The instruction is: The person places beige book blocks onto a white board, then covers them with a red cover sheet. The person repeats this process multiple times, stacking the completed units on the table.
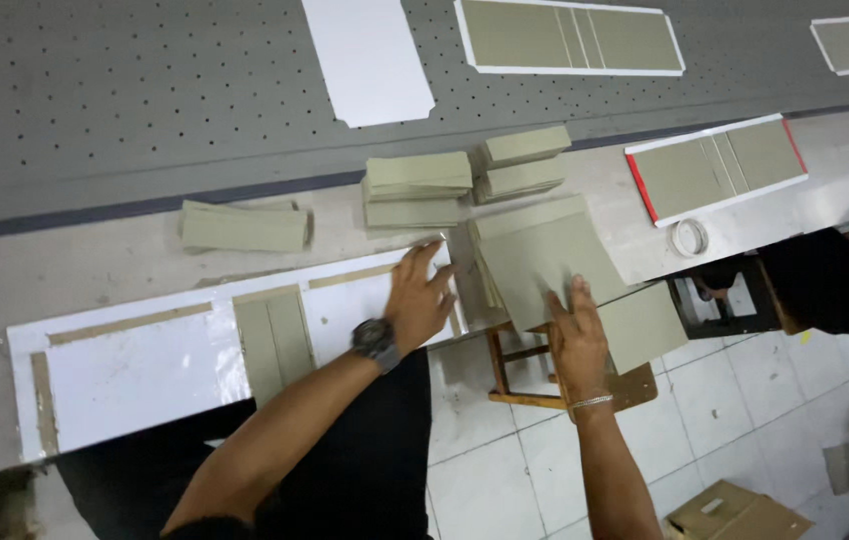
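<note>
1. Your right hand (575, 335) lies flat, fingers together and stretched out, on the top grey-green board (545, 262) of a loose stack. The stack sits at the bench edge and hangs partly over the wooden stool (525, 385) below. The palm presses down; nothing is pinched.
2. Your left hand (420, 300), watch on the wrist, rests with fingers spread apart on the right end of the white sheet (135, 375). It holds the sheet flat rather than gripping it.
3. The boards look like stiff greyboard: thin, rigid and probably light singly. The smooth faces likely slide over one another, so you do best to pinch one by a free edge or corner, thumb beneath.
4. The white sheet looks glossy and thin, probably floppy when lifted. A pair of narrow board strips (275, 340) lies on it, and tan tape strips run along its borders.
5. Farther back on the bench, small piles of cut boards (417, 185) stand near each other, and another lies flat at the left (245, 228).
6. To the right, a red-edged sheet with boards (717, 168) lies by a roll of tape (690, 237).
7. Farthest off, the grey perforated table (125, 90) carries a blank white sheet (368, 58).
</note>
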